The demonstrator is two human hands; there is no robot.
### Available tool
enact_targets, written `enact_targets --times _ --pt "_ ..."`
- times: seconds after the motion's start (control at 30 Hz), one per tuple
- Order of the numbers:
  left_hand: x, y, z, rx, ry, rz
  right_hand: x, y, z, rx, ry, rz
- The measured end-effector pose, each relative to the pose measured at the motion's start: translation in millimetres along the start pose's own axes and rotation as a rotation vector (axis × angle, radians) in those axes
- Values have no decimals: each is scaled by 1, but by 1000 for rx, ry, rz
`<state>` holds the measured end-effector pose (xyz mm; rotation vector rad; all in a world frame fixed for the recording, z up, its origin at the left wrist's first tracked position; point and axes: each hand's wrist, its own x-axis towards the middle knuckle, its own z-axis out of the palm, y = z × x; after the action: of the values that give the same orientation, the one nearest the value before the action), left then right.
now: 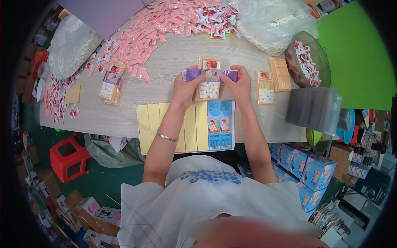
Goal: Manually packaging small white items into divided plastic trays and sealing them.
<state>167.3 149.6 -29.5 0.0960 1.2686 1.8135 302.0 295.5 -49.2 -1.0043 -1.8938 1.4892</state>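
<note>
Both my hands are at a purple printed paper strip, stretched crosswise over a tan compartment tray. My left hand pinches the strip's left part, thumb on top. Its right part is held by my right hand, also with the thumb on top. White marshmallow-like pieces fill the tray's near end, and a strawberry-printed sachet lies at its far end. The strip hides the tray's middle. Just nearer to me lies a label sheet with yellow backing and two blue labels left.
On the right are a filled tray, an empty tray, a sachet bowl and a clear plastic box. Banded trays stand left. Pink packets spread behind, beside a large bag. A red stool stands below left.
</note>
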Motion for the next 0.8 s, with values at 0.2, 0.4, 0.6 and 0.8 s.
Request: enact_targets --times 0.2,0.4,0.6,0.8 --pt "-57 14 15 -433 -247 -41 -41 -50 -26 820 -297 188" --pt "-79 16 21 -487 -342 -88 -73 -87 -9 895 -249 154" --pt "-95 27 27 -261 -179 59 -91 -80 -50 588 -269 49" --pt "-108 32 32 79 88 742 -116 -103 -51 471 -90 -153"
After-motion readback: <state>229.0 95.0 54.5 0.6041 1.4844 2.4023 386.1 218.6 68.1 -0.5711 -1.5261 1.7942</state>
